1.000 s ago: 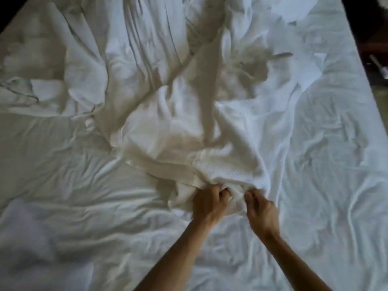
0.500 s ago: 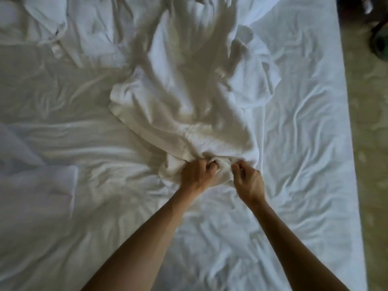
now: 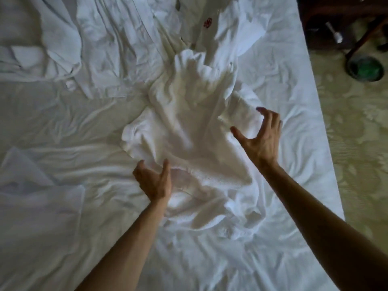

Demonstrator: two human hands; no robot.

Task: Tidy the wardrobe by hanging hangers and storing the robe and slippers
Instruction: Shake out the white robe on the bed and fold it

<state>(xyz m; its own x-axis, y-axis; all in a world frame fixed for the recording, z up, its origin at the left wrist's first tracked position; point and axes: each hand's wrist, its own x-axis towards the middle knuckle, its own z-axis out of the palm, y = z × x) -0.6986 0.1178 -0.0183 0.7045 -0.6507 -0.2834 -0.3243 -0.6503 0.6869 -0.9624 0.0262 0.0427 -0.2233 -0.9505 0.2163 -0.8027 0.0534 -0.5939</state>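
A white waffle-weave robe (image 3: pixel 189 127) lies crumpled in the middle of the bed, with a small red emblem (image 3: pixel 207 23) on its far part. My left hand (image 3: pixel 154 179) hovers at the robe's near left edge, fingers spread and holding nothing. My right hand (image 3: pixel 260 137) is over the robe's right side with fingers spread and arched, empty, close to a rolled fold of cloth. No hangers or slippers are in sight.
The bed (image 3: pixel 63 127) is covered by a wrinkled white sheet, with bunched bedding (image 3: pixel 42 49) at the far left. Patterned carpet (image 3: pixel 357 143) runs along the right. A dark round base with a green centre (image 3: pixel 366 69) and dark furniture (image 3: pixel 336 17) stand at the top right.
Both hands have let go of the robe's near edge and spread apart, the right moving up and to the right. The robe has dropped and lies looser on the bed.
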